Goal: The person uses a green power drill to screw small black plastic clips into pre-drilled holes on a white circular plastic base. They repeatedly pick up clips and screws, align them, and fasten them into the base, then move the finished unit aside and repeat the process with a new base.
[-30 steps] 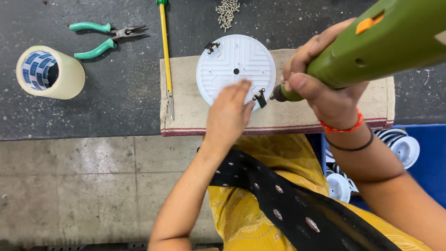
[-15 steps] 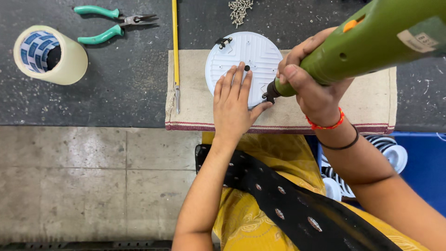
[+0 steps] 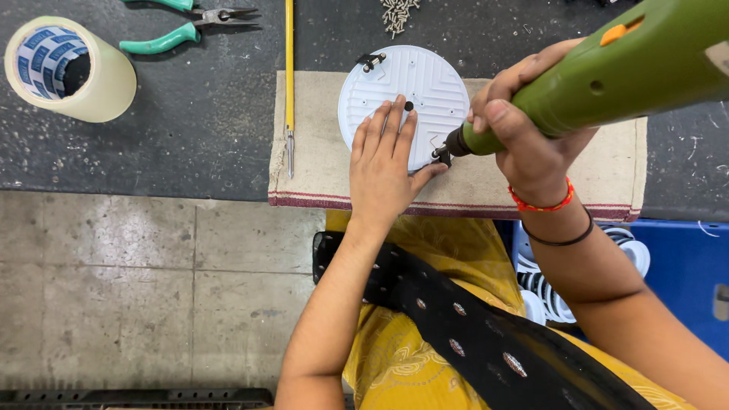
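Bench (image 3: 190,137): dark, speckled top seen from above, with a pale concrete floor (image 3: 137,288) below its near edge.
Mat (image 3: 319,167): beige cloth with a red-striped hem, laid along the bench edge under the work.
Driver (image 3: 592,83): green power screwdriver, angled down from the upper right, its tip at the disc's lower right rim beside a small black clip.
Right hand (image 3: 531,137): grip wrapped tight around the driver's barrel; red and black bands at the wrist.
Left hand (image 3: 383,163): grip spread, fingers flat and pressing on the disc's lower half.
Disc (image 3: 410,87): round white ribbed plate, lying flat on the mat, a dark hole at its centre.
Tape roll (image 3: 68,68): pale, standing at far left on the bench.
Bin (image 3: 683,266): blue, at lower right, holding more white discs.
Pliers (image 3: 190,26): green-handled, at the top.
Yellow rod (image 3: 288,61): lying straight along the mat's left side.
Screws (image 3: 396,14): small heap above the disc.
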